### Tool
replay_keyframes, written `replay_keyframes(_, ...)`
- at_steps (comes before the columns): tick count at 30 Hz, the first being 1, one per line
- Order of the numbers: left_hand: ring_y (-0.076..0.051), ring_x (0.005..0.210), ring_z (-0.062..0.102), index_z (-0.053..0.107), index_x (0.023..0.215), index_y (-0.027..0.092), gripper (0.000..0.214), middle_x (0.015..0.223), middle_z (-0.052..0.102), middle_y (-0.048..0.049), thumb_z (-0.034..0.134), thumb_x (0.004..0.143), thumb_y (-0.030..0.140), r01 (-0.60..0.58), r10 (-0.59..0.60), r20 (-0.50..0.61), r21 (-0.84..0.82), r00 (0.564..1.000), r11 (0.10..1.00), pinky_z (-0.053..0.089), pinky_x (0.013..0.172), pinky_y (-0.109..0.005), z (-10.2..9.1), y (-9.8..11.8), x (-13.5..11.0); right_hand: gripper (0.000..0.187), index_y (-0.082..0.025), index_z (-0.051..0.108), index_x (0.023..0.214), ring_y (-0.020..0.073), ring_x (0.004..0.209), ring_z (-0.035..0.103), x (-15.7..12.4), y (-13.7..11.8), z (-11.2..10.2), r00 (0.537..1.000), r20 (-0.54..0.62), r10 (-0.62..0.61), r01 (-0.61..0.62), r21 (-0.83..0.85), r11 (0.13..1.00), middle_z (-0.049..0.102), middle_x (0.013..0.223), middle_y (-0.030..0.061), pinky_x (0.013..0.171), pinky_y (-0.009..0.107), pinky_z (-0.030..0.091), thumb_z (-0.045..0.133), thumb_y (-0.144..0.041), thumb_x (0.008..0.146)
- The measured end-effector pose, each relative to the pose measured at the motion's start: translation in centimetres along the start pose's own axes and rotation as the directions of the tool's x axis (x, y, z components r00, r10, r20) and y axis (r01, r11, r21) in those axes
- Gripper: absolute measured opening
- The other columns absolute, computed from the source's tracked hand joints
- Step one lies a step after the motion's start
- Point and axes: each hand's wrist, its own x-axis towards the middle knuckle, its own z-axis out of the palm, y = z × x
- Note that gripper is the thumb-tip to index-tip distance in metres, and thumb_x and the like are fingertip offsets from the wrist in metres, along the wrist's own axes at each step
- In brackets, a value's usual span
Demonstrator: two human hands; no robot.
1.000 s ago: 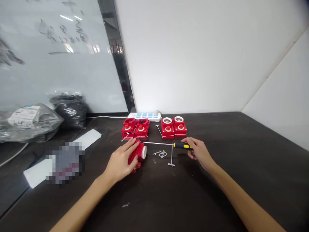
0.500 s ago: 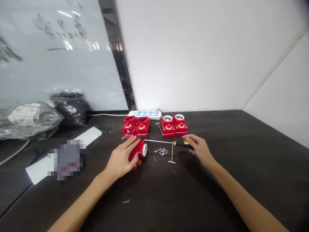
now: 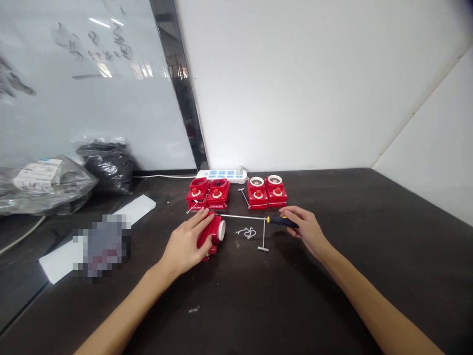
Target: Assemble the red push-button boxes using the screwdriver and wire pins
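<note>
My left hand presses over a red push-button box lying on its side, its round white ring turned to the right. Between the fingers and thumb of my right hand is the black-and-yellow handle of a screwdriver. Its long shaft runs level to the left, with the tip at the upper edge of the box; my left fingers partly cover that area. Just below the shaft lie a coiled white cord and a small T-shaped metal hammer.
Behind stand two red boxes at left and two with white rings at right, with another T-shaped hammer between. A white power strip lies by the wall. Plastic bags and a white sheet are left.
The screwdriver and my right hand have shifted very slightly. My left hand stays on the red box, and the other things lie as before.
</note>
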Motion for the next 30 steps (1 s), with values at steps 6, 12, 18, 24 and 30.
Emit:
replay_keyframes(6,-0.03,0.129,0.051,0.058,0.131,0.014,0.052,0.142,0.052,-0.0123,0.045,0.09,0.043,0.007,-0.007,0.008,-0.008,1.0,1.0,0.049,0.103,-0.047,-0.11,0.04,0.01,0.029,-0.018,0.071,0.091,0.0083,0.046,0.047,0.04,0.12,-0.15,1.0,-0.01,-0.025,0.026,0.04,0.999,0.064,0.078,0.0031,0.041,0.024,0.028,0.072,-0.041,0.074)
replay_keyframes(12,-0.03,0.129,0.051,0.058,0.132,0.015,0.052,0.142,0.052,-0.0114,0.046,0.09,0.043,0.011,-0.011,0.008,-0.007,1.0,1.0,0.048,0.103,-0.046,-0.08,0.02,-0.06,0.031,-0.017,0.072,0.088,0.0157,0.068,0.061,0.01,-0.23,-0.17,0.999,0.025,-0.03,0.025,0.185,0.982,0.068,0.093,0.0069,0.059,0.028,0.048,0.08,-0.034,0.064)
replay_keyframes(18,-0.031,0.129,0.051,0.058,0.132,0.013,0.053,0.142,0.052,-0.0125,0.046,0.09,0.043,0.007,-0.007,0.006,-0.006,1.0,1.0,0.048,0.103,-0.047,-0.03,0.0,0.0,0.035,-0.016,0.071,0.093,0.0061,0.034,0.041,-0.18,-0.39,-0.15,0.999,-0.026,0.033,-0.033,0.01,0.999,0.065,0.069,0.0038,0.034,0.022,0.022,0.069,-0.046,0.075)
replay_keyframes(24,-0.03,0.13,0.051,0.058,0.132,0.015,0.052,0.142,0.052,-0.0119,0.045,0.09,0.044,0.013,-0.013,0.018,-0.001,1.0,1.0,0.048,0.103,-0.047,-0.12,0.09,0.06,0.03,-0.017,0.073,0.091,0.0158,0.056,0.06,-0.18,-0.62,-0.39,0.996,0.069,0.048,-0.054,0.096,0.994,0.069,0.077,0.007,0.047,0.027,0.043,0.07,-0.04,0.072)
replay_keyframes(30,-0.031,0.129,0.051,0.058,0.131,0.015,0.052,0.142,0.052,-0.0118,0.046,0.09,0.045,0.011,-0.011,0.007,-0.022,1.0,1.0,0.049,0.103,-0.048,-0.11,0.03,0.1,0.028,-0.018,0.073,0.09,0.0082,0.049,0.05,-0.14,-0.48,-0.18,1.0,-0.013,-0.005,0.006,0.075,0.997,0.07,0.087,0.0061,0.042,0.023,0.032,0.075,-0.037,0.07)
